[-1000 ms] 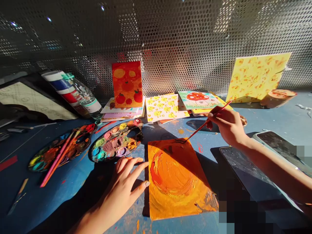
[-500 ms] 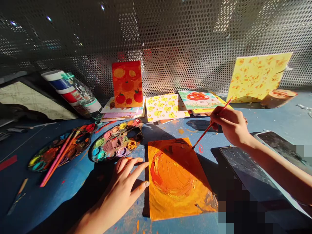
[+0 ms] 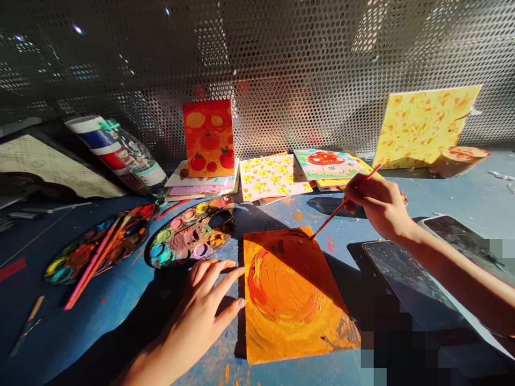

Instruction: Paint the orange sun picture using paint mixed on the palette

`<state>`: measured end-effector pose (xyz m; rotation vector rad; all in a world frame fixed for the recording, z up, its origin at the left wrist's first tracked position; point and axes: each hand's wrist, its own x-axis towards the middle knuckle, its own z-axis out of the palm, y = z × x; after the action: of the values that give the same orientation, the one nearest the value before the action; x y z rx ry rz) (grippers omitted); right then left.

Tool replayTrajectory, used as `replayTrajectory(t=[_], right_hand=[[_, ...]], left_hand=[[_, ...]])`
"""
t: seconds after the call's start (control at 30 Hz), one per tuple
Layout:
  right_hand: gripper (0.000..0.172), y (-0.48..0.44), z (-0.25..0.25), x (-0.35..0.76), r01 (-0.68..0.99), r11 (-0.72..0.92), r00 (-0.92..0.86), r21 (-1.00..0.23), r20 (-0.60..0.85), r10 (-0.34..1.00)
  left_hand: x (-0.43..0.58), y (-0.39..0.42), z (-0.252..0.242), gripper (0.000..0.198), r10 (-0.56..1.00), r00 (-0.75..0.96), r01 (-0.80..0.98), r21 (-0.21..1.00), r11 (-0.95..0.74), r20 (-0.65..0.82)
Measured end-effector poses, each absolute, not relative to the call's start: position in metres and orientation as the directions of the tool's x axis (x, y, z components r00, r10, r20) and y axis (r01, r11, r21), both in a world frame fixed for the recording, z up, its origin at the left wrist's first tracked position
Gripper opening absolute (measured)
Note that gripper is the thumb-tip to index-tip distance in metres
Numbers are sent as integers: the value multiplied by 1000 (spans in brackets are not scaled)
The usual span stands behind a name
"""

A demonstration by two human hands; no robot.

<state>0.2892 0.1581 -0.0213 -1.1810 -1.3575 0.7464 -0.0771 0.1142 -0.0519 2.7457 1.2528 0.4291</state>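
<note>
My right hand (image 3: 380, 206) pinches a thin red-handled paintbrush (image 3: 341, 208), whose tip sits at the upper right edge of a thickly painted orange board (image 3: 289, 305). A swirled orange circle fills that board. My left hand (image 3: 205, 300) lies flat on the blue table (image 3: 120, 305) with its fingers spread and empty, the fingertips reaching the board's left edge. Just above those fingers lies a round watercolour palette (image 3: 191, 233) with many paint wells.
A second, messier palette (image 3: 96, 246) holds several brushes at left. Painted cards (image 3: 271, 177), a tomato painting (image 3: 209, 139) and a yellow board (image 3: 422, 126) stand before a perforated metal wall (image 3: 289, 53). A plastic bottle (image 3: 137, 155) lies back left; dark tablets (image 3: 402, 279) lie right.
The brush tip has shifted slightly along the board's upper right edge, with my right hand moving a little with it. My left hand stays where it was.
</note>
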Motion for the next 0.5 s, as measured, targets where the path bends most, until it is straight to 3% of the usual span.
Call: replayTrajectory(t=[0.23,0.5], right_hand=[[22,157,-22,293,134,337,26,-932,343,939],[14,160,-23,290,144,384,134,-912,402,906]], left_hand=[[-78,115,-56,38,753,619,730,189,-657,223],[-79,115,-55,38,753,621,735,172,-656,218]])
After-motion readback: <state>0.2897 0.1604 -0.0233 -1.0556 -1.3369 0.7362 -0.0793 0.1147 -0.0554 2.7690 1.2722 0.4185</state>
